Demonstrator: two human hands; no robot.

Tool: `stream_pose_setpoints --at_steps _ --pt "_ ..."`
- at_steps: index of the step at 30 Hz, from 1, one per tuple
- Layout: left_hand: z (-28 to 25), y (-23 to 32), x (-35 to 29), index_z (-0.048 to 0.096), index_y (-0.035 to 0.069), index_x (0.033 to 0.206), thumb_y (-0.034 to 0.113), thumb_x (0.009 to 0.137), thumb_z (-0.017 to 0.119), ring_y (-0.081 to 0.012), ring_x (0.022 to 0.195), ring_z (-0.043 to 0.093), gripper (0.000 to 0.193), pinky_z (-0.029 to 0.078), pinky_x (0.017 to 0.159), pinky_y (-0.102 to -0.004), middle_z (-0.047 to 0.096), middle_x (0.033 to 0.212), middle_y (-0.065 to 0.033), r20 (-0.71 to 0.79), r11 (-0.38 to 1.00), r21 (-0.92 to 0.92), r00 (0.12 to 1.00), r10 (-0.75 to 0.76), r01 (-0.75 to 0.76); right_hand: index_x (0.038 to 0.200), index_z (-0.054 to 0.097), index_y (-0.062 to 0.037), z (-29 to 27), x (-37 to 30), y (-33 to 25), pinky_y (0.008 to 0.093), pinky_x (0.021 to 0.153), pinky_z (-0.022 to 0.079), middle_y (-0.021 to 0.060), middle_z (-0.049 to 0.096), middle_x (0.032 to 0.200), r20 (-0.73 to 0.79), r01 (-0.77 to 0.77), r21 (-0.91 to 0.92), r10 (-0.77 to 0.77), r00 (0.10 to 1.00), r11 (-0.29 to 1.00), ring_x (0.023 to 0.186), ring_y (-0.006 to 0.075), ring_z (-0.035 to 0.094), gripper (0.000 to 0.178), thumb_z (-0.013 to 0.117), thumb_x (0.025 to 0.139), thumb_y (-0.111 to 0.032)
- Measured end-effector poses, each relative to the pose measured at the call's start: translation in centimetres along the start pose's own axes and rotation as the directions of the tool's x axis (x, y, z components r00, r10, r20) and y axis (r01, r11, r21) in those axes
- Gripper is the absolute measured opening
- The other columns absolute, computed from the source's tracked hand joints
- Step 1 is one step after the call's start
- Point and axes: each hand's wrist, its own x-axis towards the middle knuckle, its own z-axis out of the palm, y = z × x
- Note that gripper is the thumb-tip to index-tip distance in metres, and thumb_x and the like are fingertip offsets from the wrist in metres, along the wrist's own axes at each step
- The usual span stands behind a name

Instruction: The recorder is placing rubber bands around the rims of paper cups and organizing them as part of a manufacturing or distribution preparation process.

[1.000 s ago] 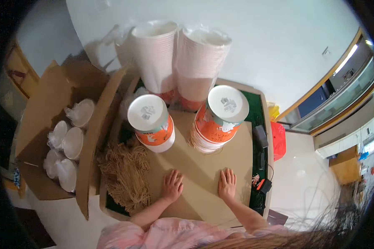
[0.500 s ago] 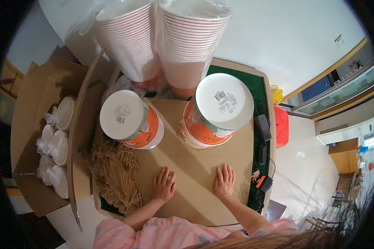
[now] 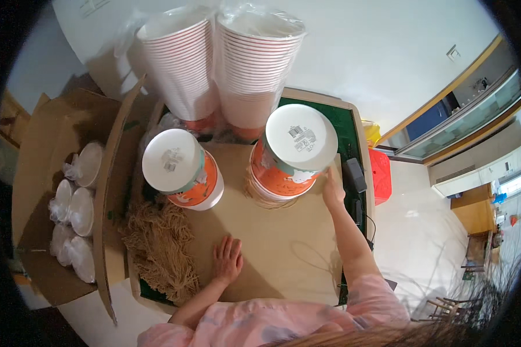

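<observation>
Two upside-down stacks of paper tubs with white bases and orange-and-green printed sides stand on a cardboard sheet (image 3: pixel 272 248). My right hand (image 3: pixel 333 189) is raised at the right side of the right tub stack (image 3: pixel 286 173). Its fingers are partly hidden by the tub's edge, so I cannot tell whether they touch or grip. Thin tan strands (image 3: pixel 259 194) loop round the foot of that stack. My left hand (image 3: pixel 228 260) lies flat on the cardboard, fingers apart, below the left tub stack (image 3: pixel 195 184). A heap of tan string (image 3: pixel 159 248) lies left of it.
Two tall plastic-wrapped stacks of white tubs (image 3: pixel 182 69) rise at the back. On the left, an open carton (image 3: pixel 37 173) holds several bagged white lids (image 3: pixel 82 211). Black adapters (image 3: pixel 354 175) and cables line the green right edge. Beyond it stands a red container (image 3: pixel 380 176).
My right hand has left the cardboard and moved up and away to the right tub stack's side. My left hand stays flat in place. The whole view has shifted slightly.
</observation>
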Motion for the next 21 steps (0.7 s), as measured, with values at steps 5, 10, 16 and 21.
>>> stream_pose_setpoints --at_steps 5,10,16,21 --pt "-0.7 0.2 0.0 0.035 0.017 0.131 0.026 0.079 0.053 -0.0309 0.129 0.026 0.055 0.022 0.099 -0.0563 0.029 0.138 -0.0135 -0.015 1.000 0.012 1.000 0.016 -0.016 0.140 0.013 -0.0145 0.0 -0.5 -0.8 0.0416 0.067 0.048 0.0185 0.062 0.087 0.229 -0.213 -0.139 0.241 0.943 0.967 0.079 0.0293 0.062 0.071 0.051 0.080 -0.016" --pt "0.4 -0.4 -0.1 0.035 0.016 0.130 0.024 0.078 0.053 -0.0313 0.129 0.025 0.055 0.020 0.100 -0.0563 0.028 0.139 -0.0136 -0.090 0.999 0.020 0.995 0.045 -0.044 0.139 0.014 -0.0087 1.2 -9.7 -0.3 0.0415 0.071 0.048 0.0225 0.061 0.089 0.167 -0.438 -0.103 0.450 0.878 0.893 0.081 0.0335 0.061 0.073 0.052 0.078 -0.020" --pt "-0.1 -0.2 -0.2 0.040 0.012 0.126 0.020 0.077 0.055 -0.0355 0.127 0.025 0.052 0.018 0.101 -0.0550 0.027 0.139 -0.0155 -0.102 0.998 -0.004 0.993 0.065 -0.066 0.135 0.019 -0.0014 -1.0 -18.5 0.7 0.0441 0.072 0.048 0.0265 0.060 0.089 0.098 -0.707 0.100 0.700 0.707 0.700 0.084 0.0390 0.060 0.066 0.050 0.081 -0.024" --pt "-1.4 0.9 0.6 0.042 0.011 0.124 0.021 0.077 0.057 -0.0330 0.127 0.026 0.051 0.020 0.099 -0.0561 0.029 0.138 -0.0146 -0.082 0.995 0.046 0.993 0.087 -0.083 0.135 0.019 -0.0029 0.3 -22.1 0.9 0.0435 0.069 0.049 0.0248 0.061 0.084 0.059 -0.663 0.045 0.661 0.748 0.747 0.079 0.0379 0.061 0.065 0.051 0.082 -0.024"
